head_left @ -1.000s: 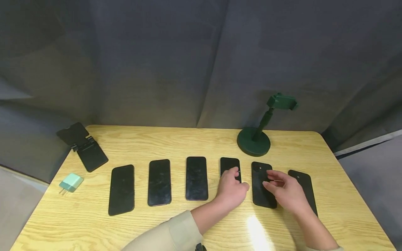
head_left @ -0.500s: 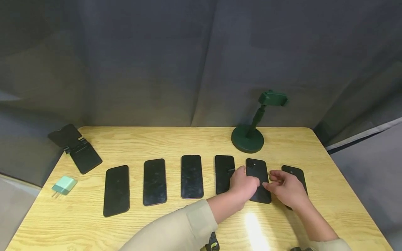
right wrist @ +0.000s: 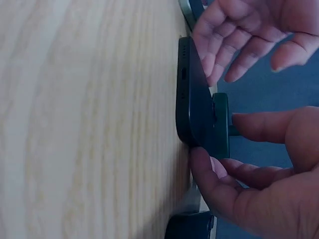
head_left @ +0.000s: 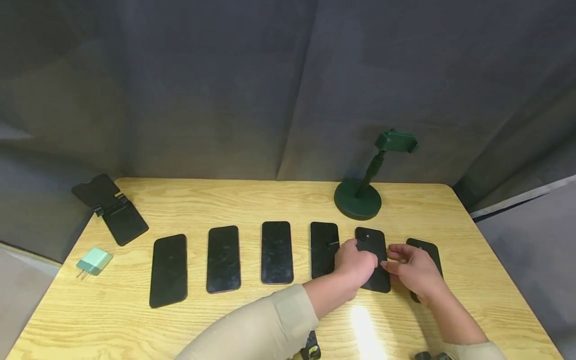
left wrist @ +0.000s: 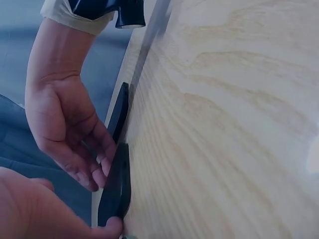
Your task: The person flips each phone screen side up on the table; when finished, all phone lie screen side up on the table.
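Note:
Fifth in a row of black phones, a phone (head_left: 374, 242) lies back up on the wooden table, its camera corner visible. My left hand (head_left: 355, 262) is at its left edge, fingers against the side and thumb reaching over the back. At the right edge is my right hand (head_left: 415, 267); in the right wrist view its lower finger meets the side of the phone (right wrist: 197, 107) while the thumb stands apart from it. Beyond the left hand lies a phone with a mark on its screen (head_left: 321, 245). A last phone (head_left: 425, 245) is partly hidden under my right hand.
Three more phones, among them a middle one (head_left: 276, 252), lie to the left. A dark green phone stand (head_left: 357, 200) rises behind the row. At far left are a folding black stand (head_left: 123, 220) and a mint charger plug (head_left: 94, 261). Grey cloth hangs behind the table (head_left: 216, 200).
My left hand has moved right, from over the fourth phone to the fifth phone's left edge. My right hand has drawn back from over the fifth phone to its right edge.

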The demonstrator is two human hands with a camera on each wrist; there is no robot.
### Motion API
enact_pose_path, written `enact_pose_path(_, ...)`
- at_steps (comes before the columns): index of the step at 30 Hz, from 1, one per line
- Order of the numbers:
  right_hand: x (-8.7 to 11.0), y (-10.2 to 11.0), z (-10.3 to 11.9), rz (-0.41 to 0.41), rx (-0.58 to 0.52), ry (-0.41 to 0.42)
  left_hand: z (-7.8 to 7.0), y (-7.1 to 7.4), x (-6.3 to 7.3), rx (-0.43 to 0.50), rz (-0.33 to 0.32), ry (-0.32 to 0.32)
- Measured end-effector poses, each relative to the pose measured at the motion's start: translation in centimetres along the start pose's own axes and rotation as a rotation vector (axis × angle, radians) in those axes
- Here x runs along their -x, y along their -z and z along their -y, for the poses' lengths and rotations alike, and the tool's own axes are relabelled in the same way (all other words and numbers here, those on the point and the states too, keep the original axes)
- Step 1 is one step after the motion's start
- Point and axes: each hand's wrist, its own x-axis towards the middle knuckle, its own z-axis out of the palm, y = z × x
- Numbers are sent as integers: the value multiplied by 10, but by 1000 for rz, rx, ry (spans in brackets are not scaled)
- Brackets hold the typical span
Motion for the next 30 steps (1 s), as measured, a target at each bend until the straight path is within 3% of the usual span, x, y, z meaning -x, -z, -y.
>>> enact_pose_path(8, -6, 0, 2, 24, -37, -33, 4, -9, -4, 53, -120, -34)
enact_pose_path(14, -6, -1, -1, 36, -81, -29, 3, -9, -10, 97, -134, -68)
enact_pose_path(18, -6, 1, -4, 55, -148, -41, 3, -6, -14, 120, -130, -44)
enact_pose_path(23, -2, 2, -6, 41, -222, -44, -1, 2, -18, 138, -73, -10)
enact_pose_path(30, 7, -4, 2, -44, -179, -22, -4, 14, -22, 247, 116, -5)
